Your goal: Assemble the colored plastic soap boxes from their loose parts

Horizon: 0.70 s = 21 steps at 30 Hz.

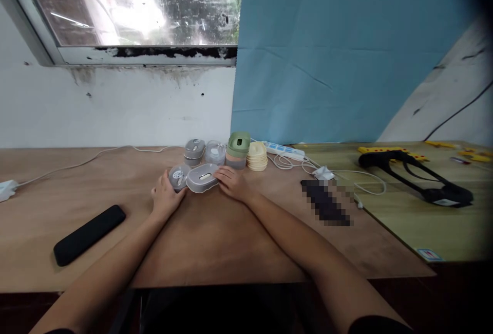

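both forearms reach forward over the wooden table (215,236) and converge near its middle. left hand (165,198): palm down, wrist on the table top, fingers curled around the near side of a round grey box (178,176), holding it where it stands. right hand (233,182): palm down, fingertips laid on the right end of an oval grey box (202,177); thumb hidden, so cannot tell whether it grips or only touches. the two boxes sit side by side on the table, touching, between the hands; the oval one shows a small pale slot in its lid. count at the hands: 2 grey boxes, 1 per hand. just behind them, a row of 4: grey stacked box (194,151), clear box (214,152), green-lidded stack (238,150), cream stack (257,156) of thin pieces, number too small to tell. right of the row: 1 white power strip (283,150) with loose white cable (346,174) trailing towards the right. 1 black phone (89,234) lies flat, well left of the left forearm. 1 black strap (416,177) lies on the lighter board at far right, well apart from both hands.
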{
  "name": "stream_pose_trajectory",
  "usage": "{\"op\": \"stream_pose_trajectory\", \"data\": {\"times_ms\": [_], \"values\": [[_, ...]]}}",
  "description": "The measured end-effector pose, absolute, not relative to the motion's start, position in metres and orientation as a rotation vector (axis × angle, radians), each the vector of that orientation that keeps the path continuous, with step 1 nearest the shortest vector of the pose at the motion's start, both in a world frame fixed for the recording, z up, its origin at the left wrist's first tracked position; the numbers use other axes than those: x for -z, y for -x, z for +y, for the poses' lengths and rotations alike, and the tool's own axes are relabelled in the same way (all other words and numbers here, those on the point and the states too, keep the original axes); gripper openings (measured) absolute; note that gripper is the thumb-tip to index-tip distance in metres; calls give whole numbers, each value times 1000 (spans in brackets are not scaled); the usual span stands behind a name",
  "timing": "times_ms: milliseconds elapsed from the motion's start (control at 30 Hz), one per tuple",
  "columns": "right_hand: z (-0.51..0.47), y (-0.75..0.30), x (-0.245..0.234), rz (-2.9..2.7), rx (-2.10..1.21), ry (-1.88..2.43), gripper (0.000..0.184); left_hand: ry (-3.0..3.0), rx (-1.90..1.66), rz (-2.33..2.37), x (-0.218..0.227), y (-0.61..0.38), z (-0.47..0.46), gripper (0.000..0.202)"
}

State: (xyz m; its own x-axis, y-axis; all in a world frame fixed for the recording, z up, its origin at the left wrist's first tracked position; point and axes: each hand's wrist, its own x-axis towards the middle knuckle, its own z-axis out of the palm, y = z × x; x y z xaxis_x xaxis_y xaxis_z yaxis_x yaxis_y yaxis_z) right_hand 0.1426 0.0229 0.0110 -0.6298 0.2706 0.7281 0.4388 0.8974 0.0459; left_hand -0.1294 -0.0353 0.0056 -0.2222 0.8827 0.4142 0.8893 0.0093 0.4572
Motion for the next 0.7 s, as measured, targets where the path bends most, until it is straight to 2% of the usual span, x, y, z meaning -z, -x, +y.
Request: {"op": "stream_pose_trajectory", "data": {"times_ms": [167,300,367,433,533,633,700], "values": [[22,-143,-11,-2259,245,518,43,1808,1111,-2154,-7,136,-29,86],[20,-141,-11,-2276,240,506,43,1973,1389,-1757,-14,127,-38,60],[20,-141,-11,-2274,250,506,42,2144,1489,-1621,-14,112,-44,53],[21,-141,-10,-2258,256,512,41,2294,1598,-1626,-12,91,-46,67],[22,-145,-10,-2204,257,533,40,2246,2026,-1779,-7,60,-39,95],[24,-150,-9,-2145,249,570,39,2098,2398,-1757,-4,41,-26,102],[23,-152,-9,-2111,237,588,39,2117,2464,-1724,-3,37,-21,103]]}}
